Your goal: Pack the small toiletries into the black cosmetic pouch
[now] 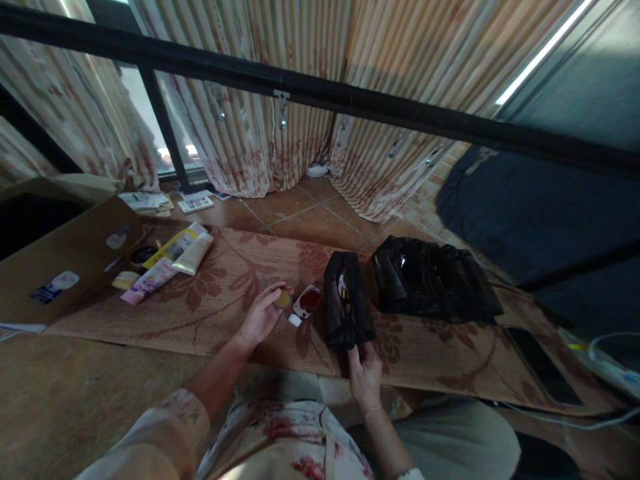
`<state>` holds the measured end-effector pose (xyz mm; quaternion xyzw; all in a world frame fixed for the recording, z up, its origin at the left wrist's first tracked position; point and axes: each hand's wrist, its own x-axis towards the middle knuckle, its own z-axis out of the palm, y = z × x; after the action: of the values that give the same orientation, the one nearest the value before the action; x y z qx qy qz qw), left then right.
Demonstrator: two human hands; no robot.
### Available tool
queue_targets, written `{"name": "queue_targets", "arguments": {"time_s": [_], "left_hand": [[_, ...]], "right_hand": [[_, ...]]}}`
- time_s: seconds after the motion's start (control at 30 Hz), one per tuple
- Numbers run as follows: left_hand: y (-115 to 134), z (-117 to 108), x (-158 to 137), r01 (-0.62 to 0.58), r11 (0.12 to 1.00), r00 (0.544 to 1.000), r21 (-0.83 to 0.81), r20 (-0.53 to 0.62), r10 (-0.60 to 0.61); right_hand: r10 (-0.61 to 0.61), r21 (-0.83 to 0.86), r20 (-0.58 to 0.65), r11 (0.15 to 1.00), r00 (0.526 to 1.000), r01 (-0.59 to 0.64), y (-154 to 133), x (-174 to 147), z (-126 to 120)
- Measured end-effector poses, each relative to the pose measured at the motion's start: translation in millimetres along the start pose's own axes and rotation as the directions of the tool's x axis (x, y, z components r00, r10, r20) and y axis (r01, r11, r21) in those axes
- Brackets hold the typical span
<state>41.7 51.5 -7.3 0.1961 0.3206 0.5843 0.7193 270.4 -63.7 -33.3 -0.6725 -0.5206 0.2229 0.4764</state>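
My left hand (263, 312) is closed around a small round yellowish disc (283, 299), held just above the mat. Beside it lies a clear bottle with dark red contents (307, 302) and a white cap (295, 321). My right hand (365, 377) pinches the near edge of an upright black bag (349, 300). The bag's top gapes, and small items with a yellow part show inside; the rest of its contents is hidden.
Several black bags (435, 280) stand to the right, with a dark phone (543, 365) beyond them. Tubes (165, 263) and a cardboard box (65, 253) are at the left. A black rail (320, 90) crosses above the patterned mat (240, 267).
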Motion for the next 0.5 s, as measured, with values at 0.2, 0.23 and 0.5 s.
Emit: {"name": "queue_targets", "arguments": {"time_s": [0.2, 0.23, 0.5], "left_hand": [[12, 6, -1, 0.124, 0.987, 0.985, -0.102, -0.111, -0.136], [15, 7, -1, 0.167, 0.981, 0.974, -0.097, -0.138, -0.180], [28, 39, -19, 0.320, 0.947, 0.937, -0.031, -0.137, -0.321]], "right_hand": [[0.005, 0.040, 0.001, 0.999, 1.000, -0.005, -9, 3, 2], [0.006, 0.048, 0.005, 0.999, 1.000, -0.006, -11, 4, 2], [-0.002, 0.008, -0.013, 1.000, 1.000, 0.002, -20, 5, 2]]}}
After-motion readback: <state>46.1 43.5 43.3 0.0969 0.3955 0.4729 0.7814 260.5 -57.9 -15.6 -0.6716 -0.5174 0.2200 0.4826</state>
